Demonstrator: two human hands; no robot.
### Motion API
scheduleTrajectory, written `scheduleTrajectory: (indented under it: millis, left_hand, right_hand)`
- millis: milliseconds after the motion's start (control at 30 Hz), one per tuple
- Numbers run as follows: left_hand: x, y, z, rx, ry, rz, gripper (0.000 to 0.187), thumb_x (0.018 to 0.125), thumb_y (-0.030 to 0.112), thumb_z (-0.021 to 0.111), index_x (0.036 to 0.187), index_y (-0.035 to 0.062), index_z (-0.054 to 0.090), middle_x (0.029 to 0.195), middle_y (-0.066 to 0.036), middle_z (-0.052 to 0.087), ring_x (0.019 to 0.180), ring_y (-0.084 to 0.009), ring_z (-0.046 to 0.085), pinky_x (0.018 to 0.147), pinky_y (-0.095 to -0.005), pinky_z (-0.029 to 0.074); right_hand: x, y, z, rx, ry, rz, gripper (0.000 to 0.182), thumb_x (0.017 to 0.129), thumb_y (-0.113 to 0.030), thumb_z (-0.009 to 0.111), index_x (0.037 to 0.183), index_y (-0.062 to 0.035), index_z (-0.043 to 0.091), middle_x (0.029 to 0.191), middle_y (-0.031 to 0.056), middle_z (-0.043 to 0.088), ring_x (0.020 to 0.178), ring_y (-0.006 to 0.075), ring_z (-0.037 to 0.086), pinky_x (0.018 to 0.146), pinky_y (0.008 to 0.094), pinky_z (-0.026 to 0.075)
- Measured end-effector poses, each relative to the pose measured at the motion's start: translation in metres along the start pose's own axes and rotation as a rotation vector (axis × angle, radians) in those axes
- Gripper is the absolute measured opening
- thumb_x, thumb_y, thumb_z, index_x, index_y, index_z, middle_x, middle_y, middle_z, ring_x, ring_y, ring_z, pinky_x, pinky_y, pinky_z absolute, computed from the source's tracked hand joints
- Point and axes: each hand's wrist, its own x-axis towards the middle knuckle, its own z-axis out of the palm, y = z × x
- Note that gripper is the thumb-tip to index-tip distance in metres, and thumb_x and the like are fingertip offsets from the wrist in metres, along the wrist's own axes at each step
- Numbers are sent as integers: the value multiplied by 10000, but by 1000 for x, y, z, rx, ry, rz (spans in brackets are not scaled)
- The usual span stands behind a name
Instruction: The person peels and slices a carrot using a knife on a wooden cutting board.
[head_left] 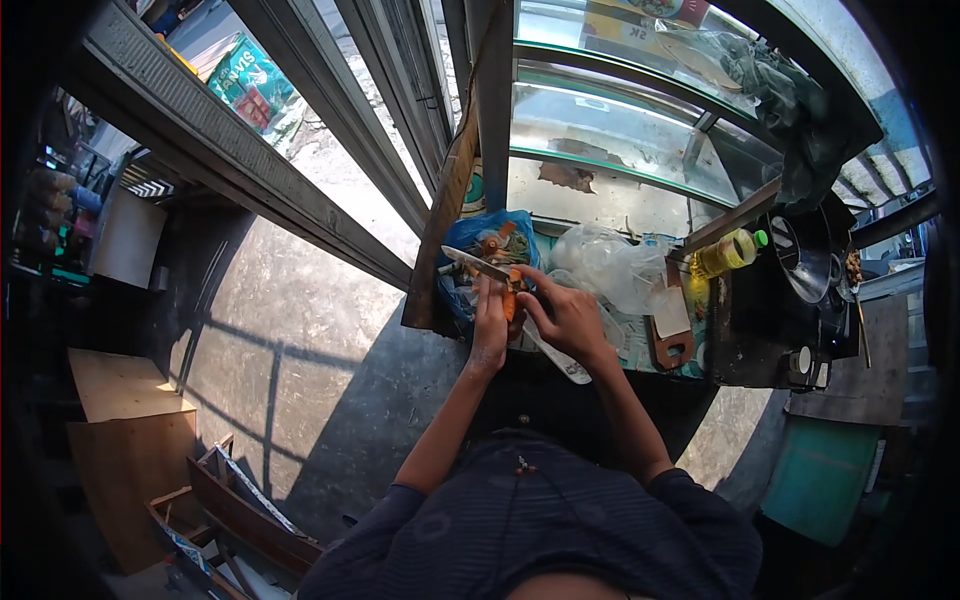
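Observation:
An orange carrot is held in my left hand, its fingers wrapped round it above the table's near edge. My right hand grips a knife, whose blade points to the upper left and lies across the top of the carrot. The knife's handle is mostly hidden by my fingers. Just beyond my hands, a blue plastic bag stands open with orange and green scraps inside.
Right of my hands lie clear plastic bags, a wooden cutting board and a tilted oil bottle with a green cap. A wok sits far right. A glass case stands behind; a wooden post rises at the left.

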Motion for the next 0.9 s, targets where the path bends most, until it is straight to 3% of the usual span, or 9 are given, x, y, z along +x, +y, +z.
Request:
scheduleTrajectory:
  millis: [133,233,433,533,633,767,833,900]
  left_hand:
    - [7,-3,-12,31,-49,6,356,1058,383,336,1262,120,463,1036,-44,523,854,-90,560,702,-221,484]
    - [9,-9,-18,33,-65,52,338,1061,377,331,1222,118,476,1028,-43,517,863,-103,555,734,-238,480]
    - [2,-9,-19,38,13,105,303,1061,367,345,1159,112,476,1019,-42,506,923,-116,530,800,-261,462]
    - [-6,0,-19,83,-3,149,294,1062,355,346,1164,109,471,1043,-47,508,947,-110,521,816,-258,455]
    - [-9,-1,-25,94,-34,136,295,1069,309,313,1227,104,454,1140,-70,517,1017,-135,534,865,-271,455]
    - [-11,5,-31,-19,19,66,352,1069,286,296,1331,86,421,1247,-101,512,1155,-185,531,965,-306,439]
    - [-9,1,-36,46,45,135,333,1069,297,300,1288,92,444,1194,-93,524,1098,-171,543,916,-294,458]
    - [-8,-2,-39,113,47,183,314,1068,313,305,1239,102,463,1110,-73,535,992,-143,553,815,-267,471]
  right_hand:
    - [-11,-10,-6,29,-150,27,648,930,-406,554,1493,-198,311,649,130,631,635,325,657,607,439,492]
    - [-17,-10,2,7,-95,6,710,926,-412,558,1520,-184,243,663,126,638,612,326,649,596,441,494]
    - [-21,-25,13,-160,-8,6,642,926,-394,564,1486,-191,325,722,131,675,613,334,658,588,439,505]
    - [-17,-20,27,-83,144,-18,568,930,-385,559,1445,-216,389,726,137,681,649,338,670,600,434,508]
    - [-8,-12,30,149,119,-24,497,935,-355,556,1403,-235,440,759,138,690,669,342,673,612,428,511]
    - [-10,-29,19,72,-47,35,427,938,-320,561,1350,-221,505,782,135,694,692,339,675,628,422,515]
    - [-9,-37,18,9,-75,71,394,940,-317,562,1318,-211,539,788,134,695,704,339,677,637,422,517]
    - [-8,-37,28,-2,66,-8,379,940,-323,563,1302,-209,558,780,135,694,707,338,676,634,418,517]
